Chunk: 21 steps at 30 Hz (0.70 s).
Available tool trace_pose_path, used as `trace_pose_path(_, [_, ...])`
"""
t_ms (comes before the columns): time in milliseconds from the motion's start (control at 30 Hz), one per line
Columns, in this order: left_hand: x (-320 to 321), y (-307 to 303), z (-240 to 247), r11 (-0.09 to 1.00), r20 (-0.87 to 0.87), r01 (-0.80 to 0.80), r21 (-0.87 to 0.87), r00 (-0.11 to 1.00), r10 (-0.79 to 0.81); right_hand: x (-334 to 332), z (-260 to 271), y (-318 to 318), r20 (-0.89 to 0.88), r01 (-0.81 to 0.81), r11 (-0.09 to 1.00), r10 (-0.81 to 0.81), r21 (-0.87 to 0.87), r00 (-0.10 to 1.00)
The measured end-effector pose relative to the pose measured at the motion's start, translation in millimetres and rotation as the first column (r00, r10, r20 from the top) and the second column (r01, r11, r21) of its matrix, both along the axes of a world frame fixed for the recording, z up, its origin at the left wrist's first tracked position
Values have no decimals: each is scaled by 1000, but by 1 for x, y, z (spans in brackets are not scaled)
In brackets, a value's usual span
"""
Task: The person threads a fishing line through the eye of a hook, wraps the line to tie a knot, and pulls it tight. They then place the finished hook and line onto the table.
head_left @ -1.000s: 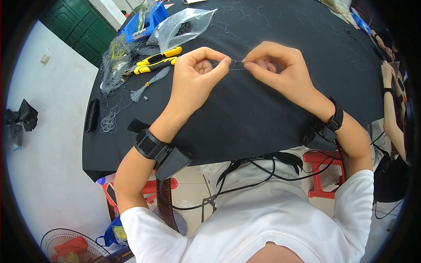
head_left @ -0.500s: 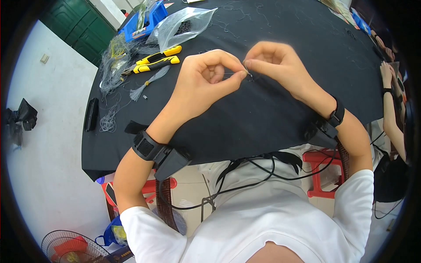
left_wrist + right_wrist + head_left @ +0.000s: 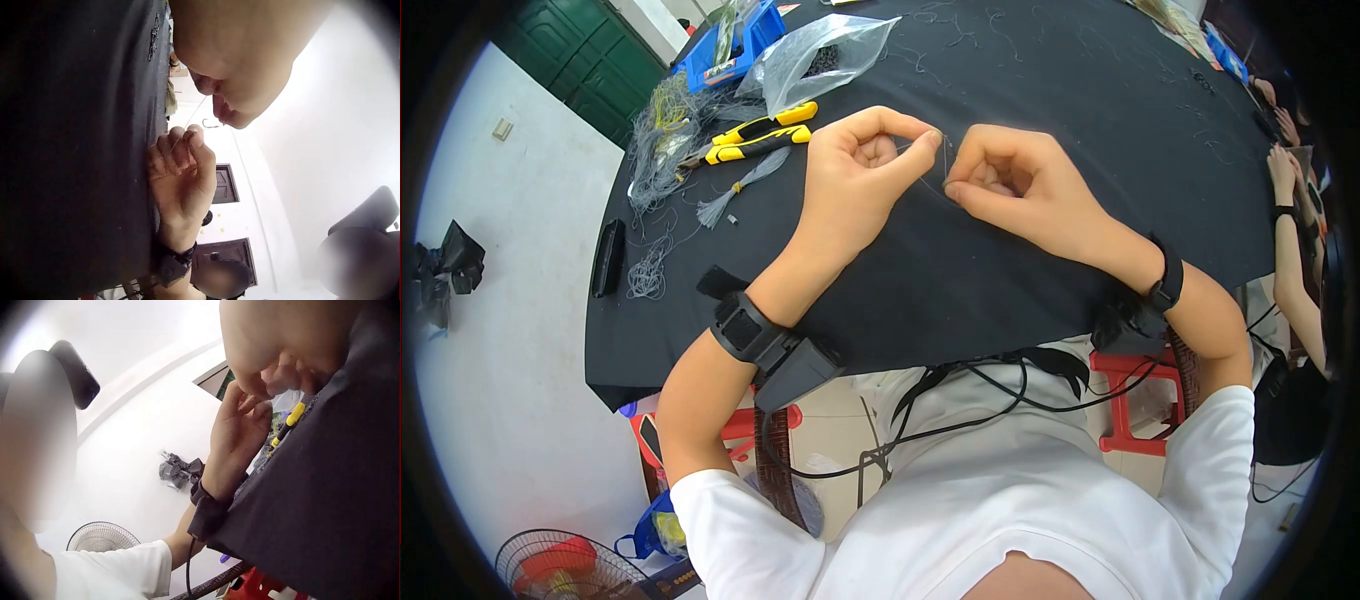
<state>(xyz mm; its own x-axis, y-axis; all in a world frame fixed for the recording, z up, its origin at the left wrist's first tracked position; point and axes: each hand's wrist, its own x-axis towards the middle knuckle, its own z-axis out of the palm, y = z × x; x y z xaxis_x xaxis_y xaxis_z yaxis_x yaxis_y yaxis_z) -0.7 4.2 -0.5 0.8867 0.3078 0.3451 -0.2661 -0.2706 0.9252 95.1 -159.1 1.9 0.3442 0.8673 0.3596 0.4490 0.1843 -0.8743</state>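
Head view: a person sits at a round table (image 3: 1020, 60) covered in black cloth. The left hand (image 3: 865, 170) and the right hand (image 3: 1000, 185) meet just above the cloth near the table's middle. Both have their fingers curled, and each pinches one end of a fine wire (image 3: 943, 160) between thumb and forefinger. The short visible stretch of wire runs almost straight up and down the picture, with its far end at the left fingertips and its near end at the right fingertips. To the left on the cloth lie yellow-handled pliers (image 3: 760, 135), a tangle of grey wires (image 3: 665, 150), a clear plastic bag (image 3: 820, 55) and a blue bin (image 3: 745, 40). The floor is pale. A green door (image 3: 590, 60) stands beyond the table, and a red stool (image 3: 1135, 400) is beneath it.

Left wrist view: the wire (image 3: 190, 122) slants up from the right hand's (image 3: 184, 169) fingertips toward the left hand (image 3: 244, 56), which is blurred and close to the camera.

Right wrist view: the left hand (image 3: 240, 428) is raised at the table edge with its fingertips pressed together. The wire is too thin to make out. A fan (image 3: 103, 537) stands on the floor.
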Motion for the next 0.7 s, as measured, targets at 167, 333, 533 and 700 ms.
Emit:
trace_pose_path(167, [-3,-1,1,963,-28,-6,269,1000,14,-3,16,-5,357,131,974,-190,182,915])
trace_pose_path(333, [-3,-6,-1,950,-32,79,302,997,-73,7,23,-5,485,187,950,-290,250,825])
trace_pose_path(533, [-5,-9,2,955,-32,187,229,982,-185,19,19,-3,403,201,955,-275,217,873])
trace_pose_path(700, [-5,-7,2,956,-7,193,221,981,-196,26,15,-3,291,210,967,-244,143,925])
